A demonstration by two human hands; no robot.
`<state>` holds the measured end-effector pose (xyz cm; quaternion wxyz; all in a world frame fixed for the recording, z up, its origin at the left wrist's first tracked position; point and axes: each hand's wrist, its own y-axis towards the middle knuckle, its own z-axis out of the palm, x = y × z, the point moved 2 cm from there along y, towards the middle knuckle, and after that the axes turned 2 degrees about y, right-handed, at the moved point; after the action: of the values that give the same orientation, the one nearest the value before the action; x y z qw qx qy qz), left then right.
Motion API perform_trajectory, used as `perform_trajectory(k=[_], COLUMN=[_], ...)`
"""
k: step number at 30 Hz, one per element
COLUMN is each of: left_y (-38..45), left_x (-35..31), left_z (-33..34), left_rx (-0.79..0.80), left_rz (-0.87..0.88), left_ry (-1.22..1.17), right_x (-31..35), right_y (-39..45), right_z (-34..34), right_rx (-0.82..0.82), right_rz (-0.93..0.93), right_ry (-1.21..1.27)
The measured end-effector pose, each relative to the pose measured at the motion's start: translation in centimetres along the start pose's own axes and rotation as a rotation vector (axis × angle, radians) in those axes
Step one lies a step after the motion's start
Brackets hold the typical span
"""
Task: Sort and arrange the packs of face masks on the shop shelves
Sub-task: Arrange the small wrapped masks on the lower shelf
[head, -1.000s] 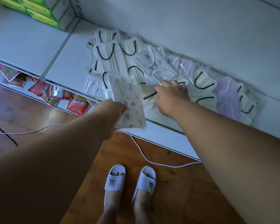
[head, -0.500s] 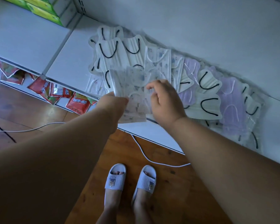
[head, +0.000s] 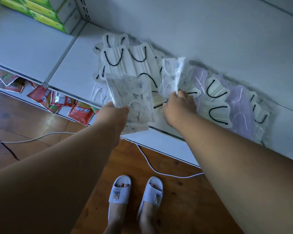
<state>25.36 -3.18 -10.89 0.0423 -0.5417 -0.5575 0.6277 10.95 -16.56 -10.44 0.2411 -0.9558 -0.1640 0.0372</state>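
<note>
Packs of face masks lie in a row along the back of the white shelf (head: 63, 76). My left hand (head: 113, 114) grips a small stack of patterned mask packs (head: 134, 100) above the shelf's front edge. My right hand (head: 178, 107) pinches more patterned packs (head: 174, 76) by their lower edge and tilts them up off the pile. White packs with black ear loops (head: 125, 63) lie behind the held stack. Further white packs (head: 216, 98) and lilac packs (head: 238, 105) spread to the right.
Green and yellow boxes (head: 39, 12) are stacked at the shelf's back left. Red sachets (head: 79, 112) lie on the lower shelf. A white cable (head: 159, 171) runs over the wooden floor near my slippered feet (head: 135, 193).
My right hand added a pack to the left hand's stack, then moved back right and lifted more patterned packs from the pile. The view shifted slightly toward the shelf.
</note>
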Motion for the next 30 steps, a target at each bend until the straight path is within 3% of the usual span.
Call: perform_trajectory(k=[3, 8, 11, 14, 16, 19, 22, 24, 27, 30], left_y=[-0.2, -0.4, -0.6, -1.0, -0.8, -0.5, -0.3, -0.5, -1.1, -1.8], left_x=[0.1, 0.3, -0.3, -0.8, -0.7, -0.5, 0.0, 0.2, 0.3, 0.1], left_z=[-0.1, 0.0, 0.2, 0.6, 0.6, 0.2, -0.2, -0.2, -0.3, -0.2], left_rx=[0.009, 0.027, 0.066, 0.109, 0.078, 0.001, -0.012, 0.000, 0.018, 0.038], left_rz=[0.010, 0.002, 0.007, 0.013, 0.024, 0.052, 0.035, 0.020, 0.009, 0.018], left_ry=[0.013, 0.013, -0.020, -0.026, 0.010, 0.069, 0.065, 0.060, 0.053, 0.049], right_x=[-0.2, -0.3, 0.6, 2.1, 2.3, 1.3, 0.0, -0.3, -0.3, -0.7], right_y=[-0.5, -1.8, -3.7, -6.0, -6.5, -5.0, -2.6, -1.9, -2.0, -3.6], right_z=[-0.6, -1.6, -1.9, 0.4, 1.4, 0.9, 1.0, 1.3, 1.1, 0.5], right_rx=[-0.048, -0.180, -0.134, 0.015, -0.030, -0.127, 0.090, 0.156, 0.063, -0.131], right_rz=[-0.002, -0.055, -0.107, -0.316, -0.361, -0.238, -0.106, -0.078, -0.059, -0.098], right_ry=[0.102, 0.520, 0.832, 0.742, 0.717, 0.640, 0.168, -0.006, 0.011, 0.303])
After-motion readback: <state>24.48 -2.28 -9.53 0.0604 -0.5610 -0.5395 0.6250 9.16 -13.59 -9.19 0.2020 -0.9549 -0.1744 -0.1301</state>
